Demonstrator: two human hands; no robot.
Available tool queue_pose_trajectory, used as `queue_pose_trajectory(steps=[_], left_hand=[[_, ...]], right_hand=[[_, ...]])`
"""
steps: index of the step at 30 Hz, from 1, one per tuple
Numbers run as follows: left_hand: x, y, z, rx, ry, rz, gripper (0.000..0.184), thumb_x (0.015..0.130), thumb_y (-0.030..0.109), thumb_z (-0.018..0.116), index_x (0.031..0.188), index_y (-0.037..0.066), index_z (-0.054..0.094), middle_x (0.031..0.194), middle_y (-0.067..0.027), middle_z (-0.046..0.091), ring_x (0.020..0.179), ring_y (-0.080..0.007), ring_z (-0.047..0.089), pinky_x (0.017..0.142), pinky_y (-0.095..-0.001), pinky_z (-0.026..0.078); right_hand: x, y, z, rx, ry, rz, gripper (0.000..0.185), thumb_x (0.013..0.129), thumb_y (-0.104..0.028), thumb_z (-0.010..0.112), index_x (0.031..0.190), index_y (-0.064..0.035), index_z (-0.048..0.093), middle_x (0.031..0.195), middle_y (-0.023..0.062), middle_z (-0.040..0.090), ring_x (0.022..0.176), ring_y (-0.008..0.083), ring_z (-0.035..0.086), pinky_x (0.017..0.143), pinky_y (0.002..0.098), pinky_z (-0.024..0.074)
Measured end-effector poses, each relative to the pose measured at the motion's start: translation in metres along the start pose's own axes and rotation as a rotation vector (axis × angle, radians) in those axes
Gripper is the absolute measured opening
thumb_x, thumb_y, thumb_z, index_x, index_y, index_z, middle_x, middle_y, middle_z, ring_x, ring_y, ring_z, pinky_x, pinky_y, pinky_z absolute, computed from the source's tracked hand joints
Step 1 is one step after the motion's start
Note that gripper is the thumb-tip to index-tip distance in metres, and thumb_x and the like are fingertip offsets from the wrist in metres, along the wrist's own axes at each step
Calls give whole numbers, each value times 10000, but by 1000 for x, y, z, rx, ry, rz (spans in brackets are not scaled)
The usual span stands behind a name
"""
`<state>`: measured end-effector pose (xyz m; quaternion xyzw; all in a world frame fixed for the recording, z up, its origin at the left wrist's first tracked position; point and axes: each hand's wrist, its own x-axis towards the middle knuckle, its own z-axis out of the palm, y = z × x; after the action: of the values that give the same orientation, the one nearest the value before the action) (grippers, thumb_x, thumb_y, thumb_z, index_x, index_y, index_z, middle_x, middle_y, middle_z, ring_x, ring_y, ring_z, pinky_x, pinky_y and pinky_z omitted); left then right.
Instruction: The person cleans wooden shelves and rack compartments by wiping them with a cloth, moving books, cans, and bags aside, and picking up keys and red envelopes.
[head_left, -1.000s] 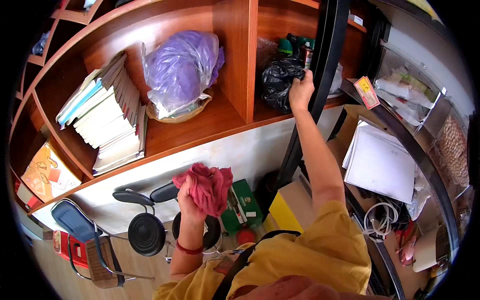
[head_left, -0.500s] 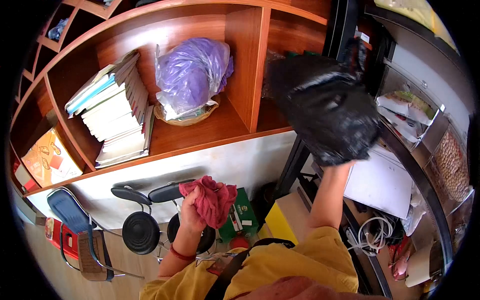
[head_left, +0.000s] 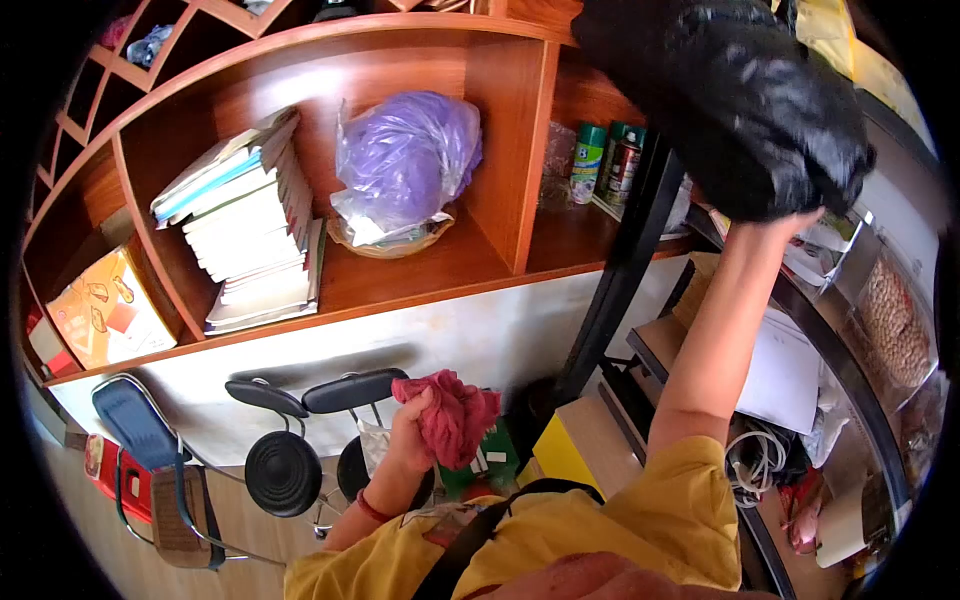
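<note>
My left hand (head_left: 408,432) is closed around a crumpled dark pink cloth (head_left: 458,418), low in front of the white wall below the wooden shelf. At the upper right, my right arm is stretched up and out. My right hand (head_left: 785,226) grips a bulky black plastic bag (head_left: 745,110) from beneath, with most of its fingers hidden by the bag. The bag is in front of the black metal rack and covers part of the shelf's right end.
Stacked books (head_left: 255,240) and a purple bundle in clear plastic (head_left: 408,160) sit on the wooden shelf (head_left: 400,290). Spray cans (head_left: 588,165) stand in its right compartment. Chairs and a black stool (head_left: 283,470) are below. A metal rack (head_left: 850,350) curves along the right.
My right hand has lifted the black bag up and to the right, uncovering the spray cans. The left hand with the cloth has shifted slightly right in view.
</note>
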<state>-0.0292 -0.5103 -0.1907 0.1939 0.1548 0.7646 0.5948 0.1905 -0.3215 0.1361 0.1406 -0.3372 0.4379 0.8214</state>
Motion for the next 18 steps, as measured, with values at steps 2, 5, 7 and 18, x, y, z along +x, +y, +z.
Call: queue_pose_trajectory(steps=[2, 5, 7, 18], left_hand=[[-5, 3, -5, -20, 11, 9, 406, 845, 293, 581, 1136, 21, 506, 1135, -191, 569, 1051, -340, 552, 926, -458, 439], [-13, 8, -16, -50, 55, 33, 395, 843, 292, 585, 1124, 23, 512, 1120, -177, 578, 1037, -339, 560, 918, -458, 447], [-16, 12, -20, -54, 83, 58, 391, 842, 292, 588, 1118, 25, 516, 1112, -170, 583, 1030, -337, 564, 913, -457, 451], [-32, 13, -50, -90, 191, 162, 376, 828, 287, 607, 1079, 19, 530, 1065, -162, 595, 1016, -320, 566, 920, -442, 443]], right_hand=[[23, 15, 15, 1, -4, -29, 466, 939, -313, 313, 1326, -73, 408, 1343, 106, 431, 1241, 276, 382, 1074, 383, 262], [81, 51, 38, 155, -225, -213, 420, 885, -233, 370, 1167, 33, 532, 1171, 156, 565, 1062, 302, 549, 955, 408, 430], [100, 54, 57, 263, -379, -228, 309, 842, -195, 496, 1084, -29, 595, 1090, 144, 612, 975, 318, 585, 846, 413, 482], [198, 95, 103, -389, -142, -767, 176, 787, -98, 574, 932, 0, 589, 924, 150, 632, 828, 317, 595, 750, 389, 472]])
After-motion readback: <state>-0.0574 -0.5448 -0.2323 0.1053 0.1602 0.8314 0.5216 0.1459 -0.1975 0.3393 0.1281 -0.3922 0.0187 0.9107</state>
